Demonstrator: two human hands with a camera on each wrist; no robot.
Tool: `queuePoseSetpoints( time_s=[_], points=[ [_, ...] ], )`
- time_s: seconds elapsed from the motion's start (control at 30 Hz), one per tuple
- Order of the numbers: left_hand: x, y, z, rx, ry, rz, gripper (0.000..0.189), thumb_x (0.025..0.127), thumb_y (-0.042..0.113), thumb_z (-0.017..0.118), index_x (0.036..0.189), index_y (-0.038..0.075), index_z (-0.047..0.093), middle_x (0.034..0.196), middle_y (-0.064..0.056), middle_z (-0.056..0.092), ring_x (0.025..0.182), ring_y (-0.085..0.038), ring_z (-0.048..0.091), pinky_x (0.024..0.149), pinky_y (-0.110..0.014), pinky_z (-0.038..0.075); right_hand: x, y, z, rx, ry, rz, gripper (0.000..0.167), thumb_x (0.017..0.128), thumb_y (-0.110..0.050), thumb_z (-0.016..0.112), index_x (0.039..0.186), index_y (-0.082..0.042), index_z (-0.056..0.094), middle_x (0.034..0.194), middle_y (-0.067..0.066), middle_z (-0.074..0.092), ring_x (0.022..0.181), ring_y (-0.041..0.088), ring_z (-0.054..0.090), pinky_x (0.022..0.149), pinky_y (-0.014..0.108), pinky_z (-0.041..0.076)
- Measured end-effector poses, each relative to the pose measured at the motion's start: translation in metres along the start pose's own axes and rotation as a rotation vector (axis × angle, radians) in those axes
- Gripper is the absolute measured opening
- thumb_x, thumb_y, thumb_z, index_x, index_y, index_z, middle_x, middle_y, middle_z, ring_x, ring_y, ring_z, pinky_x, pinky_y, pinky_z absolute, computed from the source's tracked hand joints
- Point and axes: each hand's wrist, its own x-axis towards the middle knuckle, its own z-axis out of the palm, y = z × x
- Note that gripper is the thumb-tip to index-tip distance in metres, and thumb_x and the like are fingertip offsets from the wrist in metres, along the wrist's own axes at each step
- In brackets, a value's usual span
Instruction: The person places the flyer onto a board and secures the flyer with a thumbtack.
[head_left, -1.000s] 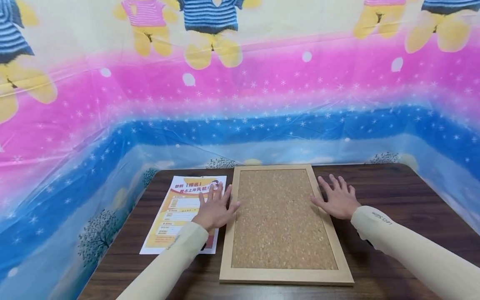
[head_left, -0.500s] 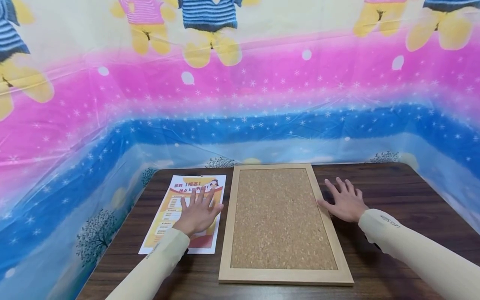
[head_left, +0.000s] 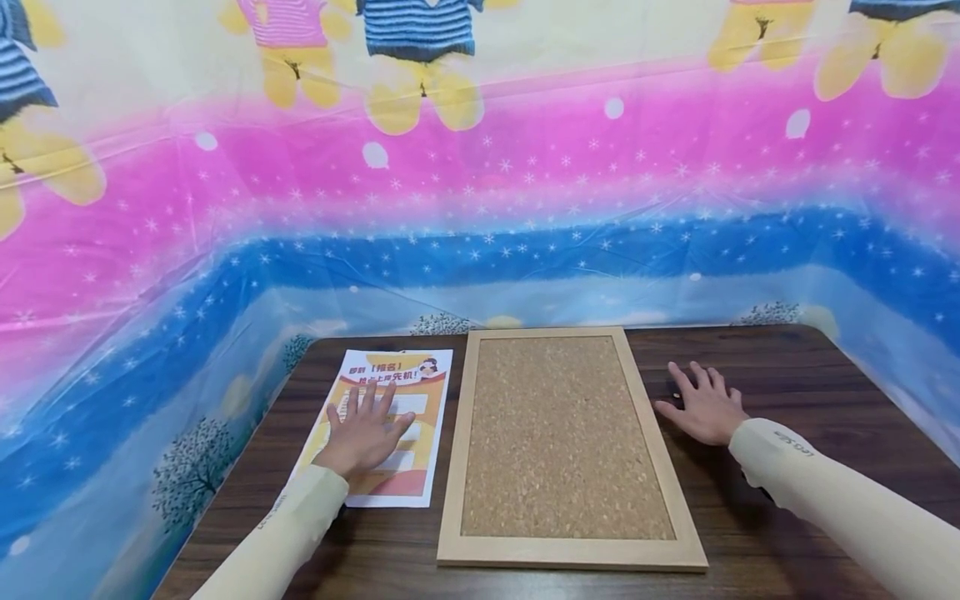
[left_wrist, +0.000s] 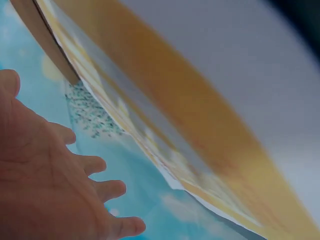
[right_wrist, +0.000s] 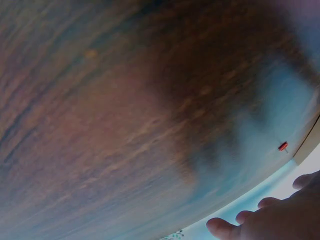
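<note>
My left hand (head_left: 363, 435) hovers over a printed sheet (head_left: 405, 487), its fingers spread. In the left wrist view, a gap shows between the left palm (left_wrist: 40, 170) and the white and orange paper (left_wrist: 200, 95). To the right of the sheet lies a cork board (head_left: 562, 442) in a pale wooden frame. My right hand (head_left: 705, 408) is just beyond the frame's right side, over the table, fingers loosely extended and holding nothing. Near its thumb and forefinger, a small red push pin (right_wrist: 283, 146) is on the table in the right wrist view.
Everything lies on a dark wood-grain table (head_left: 787, 367) with rounded far corners. A printed cloth (head_left: 525, 183) with bears, snowflakes and trees hangs close around the back and sides. The board's near edge lies close to the front of the view.
Both hands have drawn away from the board's frame. The left has slid leftward over the sheet, the right outward to the right, uncovering the small pin. Board and sheet stay put.
</note>
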Motion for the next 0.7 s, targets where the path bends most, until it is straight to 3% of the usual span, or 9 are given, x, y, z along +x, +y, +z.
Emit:
queuePoseSetpoints(
  time_s=[0.37,0.7],
  points=[
    [-0.011,-0.029,-0.008,-0.026,-0.019,-0.046,0.079,0.096,0.06,0.029,0.151,0.005,0.015,0.152,-0.027,0.008,0.135,-0.052,-0.001,0.097,-0.07,-0.006,0.002,0.007,0.004,0.012,-0.036,0.053,0.081,0.094,-0.051,0.049,0.148,0.001,0.018,0.144,0.036,0.011,0.128,0.058,0.009,0.085,0.078,0.011],
    [-0.022,-0.051,-0.016,0.007,-0.047,-0.112,0.079,0.094,0.053,0.044,0.146,-0.004,0.025,0.142,-0.035,0.025,0.127,-0.056,0.016,0.092,-0.075,0.003,0.006,0.008,0.003,-0.015,0.035,0.032,0.058,0.095,-0.029,0.055,0.139,0.002,0.035,0.137,0.036,0.026,0.123,0.054,0.024,0.083,0.074,0.021]
  ],
)
